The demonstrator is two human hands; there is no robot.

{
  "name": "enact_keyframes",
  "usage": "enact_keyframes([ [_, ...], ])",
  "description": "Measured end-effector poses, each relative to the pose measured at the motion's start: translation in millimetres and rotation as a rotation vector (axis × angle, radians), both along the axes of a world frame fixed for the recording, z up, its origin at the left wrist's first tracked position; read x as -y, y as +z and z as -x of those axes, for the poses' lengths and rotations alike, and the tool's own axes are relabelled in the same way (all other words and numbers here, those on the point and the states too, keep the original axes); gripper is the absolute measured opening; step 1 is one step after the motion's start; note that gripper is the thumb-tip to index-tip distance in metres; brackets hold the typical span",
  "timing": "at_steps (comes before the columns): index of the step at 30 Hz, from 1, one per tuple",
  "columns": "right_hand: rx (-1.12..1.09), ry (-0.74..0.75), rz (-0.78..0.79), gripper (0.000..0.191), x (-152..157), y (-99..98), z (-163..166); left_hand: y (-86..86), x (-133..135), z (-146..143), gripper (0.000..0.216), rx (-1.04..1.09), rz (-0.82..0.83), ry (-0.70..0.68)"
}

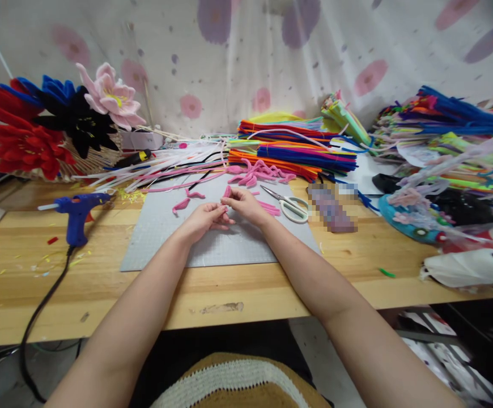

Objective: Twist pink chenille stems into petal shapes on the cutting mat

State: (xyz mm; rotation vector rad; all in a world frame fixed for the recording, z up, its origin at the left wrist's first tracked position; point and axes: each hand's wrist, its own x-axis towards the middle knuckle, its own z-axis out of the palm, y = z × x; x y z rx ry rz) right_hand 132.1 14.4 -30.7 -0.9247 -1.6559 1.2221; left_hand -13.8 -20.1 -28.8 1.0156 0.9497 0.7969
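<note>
Above a grey cutting mat [153,243], my left hand [206,221] and my right hand [244,205] meet, fingers pinched together. Between them is a pink pipe cleaner [227,192], its upper end showing above the right fingers and the rest mostly hidden. Left of the hands lie bent pink pipe cleaner pieces [182,205]. Behind them is a heap of twisted pink pipe cleaner shapes [261,171]. A few straight pink lengths [268,208] lie by the right hand, beside scissors [291,208] with pale handles, blades partly apart.
A blue glue gun [79,215] stands at left, its black cord hanging over the table edge. Fuzzy flowers [110,96] fill the back left. Bundles of coloured pipe cleaners [306,158] lie behind the mat. A pixelated object [331,209] and a white roll [470,267] are at right.
</note>
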Motion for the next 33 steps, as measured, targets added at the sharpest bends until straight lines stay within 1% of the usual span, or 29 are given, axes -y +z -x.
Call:
enact_keyframes([
  [2, 0.007, 0.006, 0.02, 0.025, 2, 1.9, 0, 1.8, 1, -2, 0.024, -0.033, -0.022, 0.02],
  [6, 0.037, 0.086, 0.112, 0.027, 6, 4.3, -1, 3.8, 1, -7, 0.022, -0.126, -0.068, 0.113],
  [8, 0.034, 0.081, 0.143, 0.028, 6, 2.6, -2, 4.3, 1, -7, 0.021, -0.154, -0.075, 0.14],
  [10, 0.012, 0.046, 0.145, 0.028, 4, -0.6, -1, 4.5, 1, -6, 0.02, -0.133, -0.074, 0.133],
  [14, -0.012, -0.005, 0.095, 0.027, 1, -5.3, 2, 3.9, 0, 0, 0.021, -0.045, -0.052, 0.052],
  [16, 0.008, 0.012, 0.097, 0.027, 2, -4.7, 2, 3.3, 0, 1, 0.022, -0.046, -0.052, 0.047],
  [21, 0.028, 0.125, 0.151, 0.028, 5, 0.0, -3, 5.2, 2, -3, 0.02, -0.097, -0.071, 0.101],
  [24, 0.026, 0.091, 0.159, 0.027, 4, -1.2, -3, 6.2, 3, -7, 0.021, -0.089, -0.079, 0.085],
  [26, 0.029, 0.017, 0.142, 0.026, 2, -4.0, -1, 3.6, 2, -9, 0.022, -0.104, -0.121, 0.082],
  [28, 0.045, -0.058, 0.097, 0.024, 1, -7.1, 3, -1.6, 1, -11, 0.024, -0.179, -0.207, 0.142],
  [31, 0.065, -0.108, 0.056, 0.024, -1, -10.2, 6, -9.3, 0, -13, 0.021, -0.391, -0.384, 0.28],
  [33, 0.059, -0.111, 0.06, 0.024, -1, -10.5, 7, -10.4, 0, -12, 0.019, -0.547, -0.512, 0.307],
])
